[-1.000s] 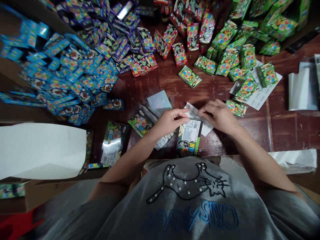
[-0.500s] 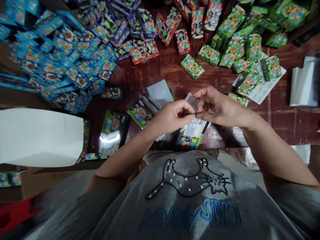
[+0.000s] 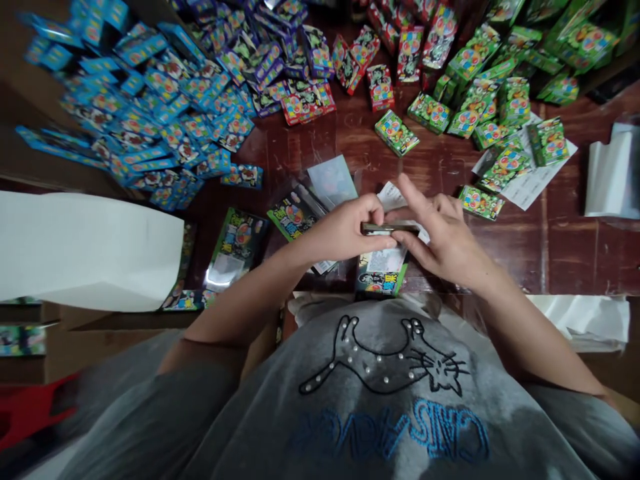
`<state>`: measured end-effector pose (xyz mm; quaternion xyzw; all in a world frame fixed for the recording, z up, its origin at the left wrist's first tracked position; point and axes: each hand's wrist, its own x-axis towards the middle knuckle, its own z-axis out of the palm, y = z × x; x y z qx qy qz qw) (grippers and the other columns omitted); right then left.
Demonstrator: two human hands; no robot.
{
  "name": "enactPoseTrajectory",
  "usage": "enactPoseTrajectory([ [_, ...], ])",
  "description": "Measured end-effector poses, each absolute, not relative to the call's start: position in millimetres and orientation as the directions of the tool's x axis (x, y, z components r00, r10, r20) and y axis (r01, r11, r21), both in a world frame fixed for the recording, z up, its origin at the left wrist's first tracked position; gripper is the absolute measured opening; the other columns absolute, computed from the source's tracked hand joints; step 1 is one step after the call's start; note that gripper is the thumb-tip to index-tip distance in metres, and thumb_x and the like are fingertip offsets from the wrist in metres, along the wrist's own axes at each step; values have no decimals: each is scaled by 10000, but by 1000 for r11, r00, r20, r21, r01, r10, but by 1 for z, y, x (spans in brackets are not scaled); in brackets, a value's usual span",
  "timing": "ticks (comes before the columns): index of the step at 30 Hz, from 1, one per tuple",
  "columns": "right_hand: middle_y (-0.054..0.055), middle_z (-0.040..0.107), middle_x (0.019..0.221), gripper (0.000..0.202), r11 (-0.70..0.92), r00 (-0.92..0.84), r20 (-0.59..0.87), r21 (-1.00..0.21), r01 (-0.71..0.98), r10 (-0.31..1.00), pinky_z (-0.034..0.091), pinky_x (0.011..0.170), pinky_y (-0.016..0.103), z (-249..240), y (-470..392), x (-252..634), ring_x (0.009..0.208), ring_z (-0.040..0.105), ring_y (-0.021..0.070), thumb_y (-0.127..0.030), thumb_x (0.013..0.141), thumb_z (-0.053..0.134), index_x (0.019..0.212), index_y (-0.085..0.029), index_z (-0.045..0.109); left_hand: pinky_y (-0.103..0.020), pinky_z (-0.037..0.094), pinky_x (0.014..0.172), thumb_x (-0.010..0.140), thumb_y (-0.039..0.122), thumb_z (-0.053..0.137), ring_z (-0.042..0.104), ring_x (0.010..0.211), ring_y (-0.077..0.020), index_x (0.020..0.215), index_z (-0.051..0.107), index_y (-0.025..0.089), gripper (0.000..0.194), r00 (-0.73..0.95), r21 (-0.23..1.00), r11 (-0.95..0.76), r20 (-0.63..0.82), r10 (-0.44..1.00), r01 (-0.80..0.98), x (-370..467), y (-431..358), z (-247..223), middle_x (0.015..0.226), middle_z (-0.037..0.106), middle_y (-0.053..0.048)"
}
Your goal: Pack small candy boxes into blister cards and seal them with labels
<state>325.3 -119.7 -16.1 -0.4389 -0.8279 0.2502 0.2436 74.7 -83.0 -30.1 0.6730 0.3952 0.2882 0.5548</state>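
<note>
Between my hands, seen edge-on, is a thin flat piece with a dark edge [image 3: 389,229]; its kind I cannot make out. My left hand [image 3: 353,230] pinches its left end between thumb and curled fingers. At its right end, the thumb and lower fingers of my right hand [image 3: 440,237] hold it, with the index finger raised. Directly below lies a black and green printed packet [image 3: 383,280] with a pale label, partly covered by my hands. A white paper slip [image 3: 391,195] shows behind the fingers. Left of my left hand are more black and green packets [image 3: 295,212] and a clear sleeve [image 3: 333,181].
Heaps of small blue boxes [image 3: 170,127], purple boxes [image 3: 265,60], red boxes [image 3: 380,87] and green boxes [image 3: 475,100] spread across the far side. A large white sheet [image 3: 90,250] is at the left, and white folded material [image 3: 607,170] at the right.
The thin piece now shows more of its length between my hands. My right hand has turned and its index finger has lifted. The view has shifted slightly.
</note>
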Motion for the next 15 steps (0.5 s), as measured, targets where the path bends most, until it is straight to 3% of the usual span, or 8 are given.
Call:
enactPoseTrajectory([
  [4,100,602,1540,794,386,-131,366,-828,406,922,521,1176,595,-28,-130,333,1401,622,341,-488,1056,626,1737,-471,218,-364,598,887,866,473,907,713,1002,-193,1150,672,294,410,178,974,-177,151,972,144,36,-85,-23,1113,725,0],
  [7,108,630,1464,805,268,-27,270,-930,254,963,639,1025,537,-46,-143,327,1261,720,308,-506,1049,633,1716,-510,181,-422,592,1048,848,520,933,696,1187,-221,1434,562,435,698,-50,979,-202,202,978,10,21,-107,-34,1353,715,30],
  [10,72,670,1365,827,189,25,194,-973,136,981,681,915,471,-62,-148,312,1085,777,250,-493,1025,685,1675,-520,174,-439,552,1128,854,517,921,641,1333,-268,1533,518,401,798,-15,996,-76,77,997,54,23,-141,-54,1527,634,-22],
  [15,15,687,1230,846,238,45,244,-965,108,969,677,819,373,-70,-136,298,899,738,183,-507,982,738,1644,-513,212,-376,556,1021,879,422,874,678,1195,-242,1400,580,263,619,249,984,-2,-43,968,178,41,-177,-71,1335,694,-75],
])
